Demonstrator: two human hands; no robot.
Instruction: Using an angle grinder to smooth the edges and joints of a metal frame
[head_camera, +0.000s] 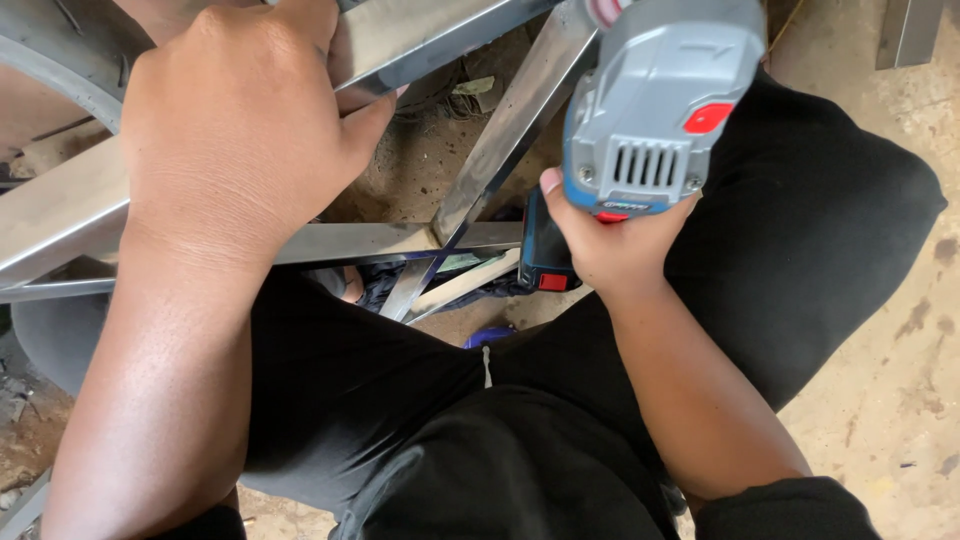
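Observation:
My left hand (240, 120) lies closed over a shiny steel bar (60, 205) of a welded metal frame at the upper left, fingers wrapped over its far edge. My right hand (610, 245) grips a grey and blue cordless power tool (655, 100) with a red switch and a dark battery pack (545, 260) at its base. The tool's head points away and is cut off by the top edge. It sits beside a diagonal steel bar (520, 120). I crouch over the frame in black clothing.
A horizontal steel bar (380, 240) meets the diagonal one between my knees. Below it lie a pale wooden stick (465, 282) and a bit of purple object (487, 337). Dusty concrete floor (890, 380) spreads to the right; another metal piece (905, 30) lies at top right.

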